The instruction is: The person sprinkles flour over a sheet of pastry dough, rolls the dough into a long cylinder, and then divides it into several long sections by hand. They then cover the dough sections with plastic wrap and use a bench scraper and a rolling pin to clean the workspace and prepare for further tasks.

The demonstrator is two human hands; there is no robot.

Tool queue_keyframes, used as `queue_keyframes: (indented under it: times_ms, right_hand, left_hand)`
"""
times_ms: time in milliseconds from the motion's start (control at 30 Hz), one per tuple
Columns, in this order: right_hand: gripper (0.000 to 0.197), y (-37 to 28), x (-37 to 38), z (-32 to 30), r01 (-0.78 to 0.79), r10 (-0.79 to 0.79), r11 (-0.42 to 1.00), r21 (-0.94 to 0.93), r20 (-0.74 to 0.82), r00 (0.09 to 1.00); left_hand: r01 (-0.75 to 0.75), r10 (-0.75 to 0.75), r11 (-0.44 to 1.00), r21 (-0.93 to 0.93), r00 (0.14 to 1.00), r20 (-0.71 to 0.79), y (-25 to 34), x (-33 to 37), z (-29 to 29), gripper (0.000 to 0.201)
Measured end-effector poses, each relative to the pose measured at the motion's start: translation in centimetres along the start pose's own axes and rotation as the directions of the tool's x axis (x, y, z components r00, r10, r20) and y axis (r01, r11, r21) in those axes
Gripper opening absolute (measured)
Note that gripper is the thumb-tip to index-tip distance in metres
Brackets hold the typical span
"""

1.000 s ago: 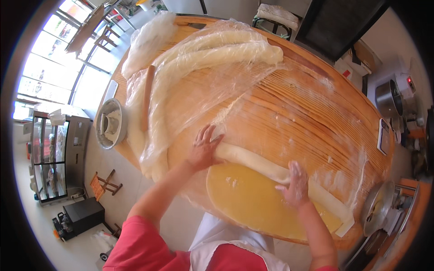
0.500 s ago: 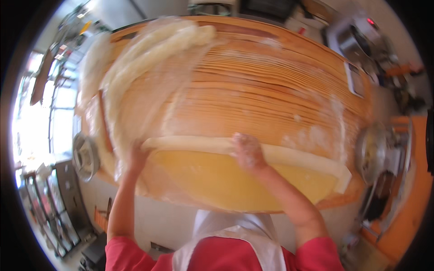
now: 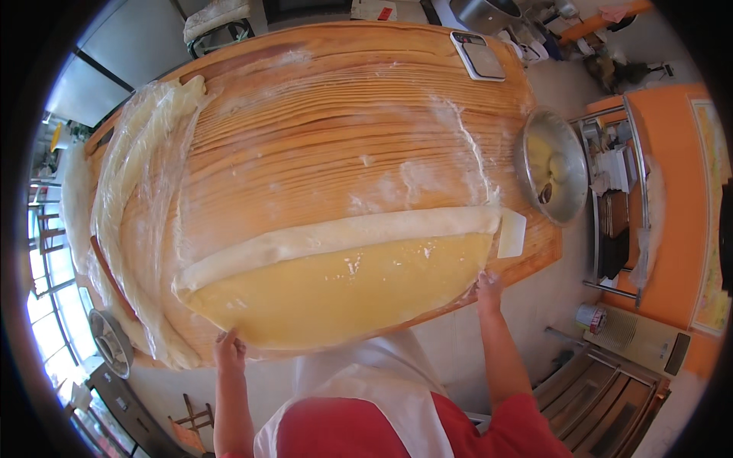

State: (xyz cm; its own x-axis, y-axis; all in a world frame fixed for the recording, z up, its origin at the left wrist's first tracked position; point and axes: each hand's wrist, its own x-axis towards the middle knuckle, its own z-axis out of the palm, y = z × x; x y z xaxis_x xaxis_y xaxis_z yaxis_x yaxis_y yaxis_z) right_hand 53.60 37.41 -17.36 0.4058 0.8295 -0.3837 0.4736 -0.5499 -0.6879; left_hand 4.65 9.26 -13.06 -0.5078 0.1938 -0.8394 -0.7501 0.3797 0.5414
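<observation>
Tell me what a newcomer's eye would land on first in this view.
First, the broad yellow sheet of thin dough spread over the near part of the big round wooden table, with a long pale rolled edge of dough along its far side. The left hand and right hand sit at the sheet's near edge. Next, the plastic-covered ropes of dough on the table's left, and a metal bowl on its right.
</observation>
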Motion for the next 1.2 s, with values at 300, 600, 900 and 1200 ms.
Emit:
queue_keyframes:
  times_ms: [300, 600, 900, 1200]
  right_hand:
    - [0.008, -7.5, -4.8, 2.2, -0.177, 0.16, 0.979, 0.098, 0.161, 0.974]
    - [0.029, -0.9, 1.4, -3.3, -0.11, 0.041, 0.977, 0.184, 0.344, 0.938]
    - [0.058, -12.0, 5.0, -0.6, 0.74, -0.581, 0.465, -0.486, 0.464, 0.669]
    - [0.057, -11.3, 6.0, -0.2, 0.936, -0.608, 0.263, -0.236, 0.712, 0.35]
  left_hand:
    - [-0.104, 0.252, 0.912, -0.396, 0.904, 0.345, 1.5, -0.2, -4.7, 0.028]
    - [-0.135, 0.128, 0.91, -0.391, 0.991, -0.044, -1.1, 5.6, -17.2, 0.028]
    - [-0.792, 0.552, -0.194, 0.579, 0.4, 0.732, 5.6, -3.8, 22.6, 0.06]
    - [-0.688, 0.241, -0.702, 0.186, 0.017, 0.97, -0.9, -3.6, 25.2, 0.046]
